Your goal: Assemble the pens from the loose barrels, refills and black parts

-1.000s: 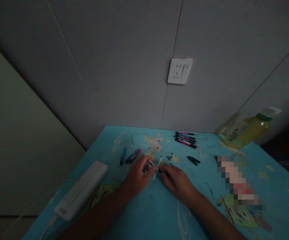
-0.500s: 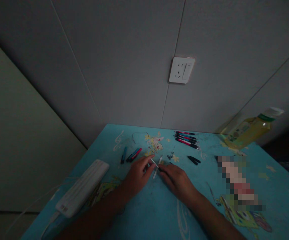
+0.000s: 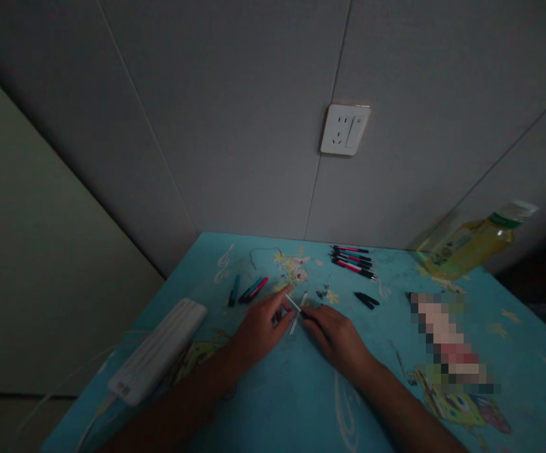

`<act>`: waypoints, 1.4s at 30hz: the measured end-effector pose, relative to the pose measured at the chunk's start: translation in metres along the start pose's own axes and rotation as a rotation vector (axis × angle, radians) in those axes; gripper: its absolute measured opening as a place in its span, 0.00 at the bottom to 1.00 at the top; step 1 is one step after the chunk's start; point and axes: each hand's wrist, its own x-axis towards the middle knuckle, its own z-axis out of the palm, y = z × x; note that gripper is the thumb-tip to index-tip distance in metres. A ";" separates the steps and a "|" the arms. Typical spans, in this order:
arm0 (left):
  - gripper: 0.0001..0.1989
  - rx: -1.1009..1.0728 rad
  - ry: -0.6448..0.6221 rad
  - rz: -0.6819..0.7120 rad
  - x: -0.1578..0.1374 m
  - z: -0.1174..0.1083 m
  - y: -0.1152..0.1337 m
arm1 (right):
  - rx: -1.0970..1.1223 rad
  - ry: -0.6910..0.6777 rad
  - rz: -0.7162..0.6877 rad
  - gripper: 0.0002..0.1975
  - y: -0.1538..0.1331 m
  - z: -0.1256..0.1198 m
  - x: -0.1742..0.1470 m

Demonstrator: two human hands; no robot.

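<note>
Over the middle of the table, my left hand (image 3: 264, 321) is curled, thumb and index finger at the upper end of a thin white pen refill (image 3: 294, 303). My right hand (image 3: 334, 333) pinches a small black pen part (image 3: 304, 313) at the refill's lower end; the fingers partly hide it. Beneath the hands another white stick (image 3: 294, 324), like a refill, lies slantwise on the table. Just beyond are tiny dark pieces (image 3: 322, 293), too small to name. Blue and red pen barrels (image 3: 253, 289) lie past my left hand, black pen grips (image 3: 366, 300) to the right.
Several assembled pens (image 3: 352, 261) lie at the table's back edge. A white power strip (image 3: 157, 352) with a cable is at the left. A bottle of yellow liquid (image 3: 473, 248) leans at the back right, and a blurred-out item (image 3: 450, 340) lies at the right.
Both hands keep their hold on the refill and black part, with only slight finger movement. The view has shifted a little; nothing on the table has visibly moved.
</note>
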 end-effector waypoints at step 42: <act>0.31 0.025 -0.093 0.105 0.001 -0.014 0.010 | 0.277 -0.023 0.104 0.20 -0.013 0.008 0.002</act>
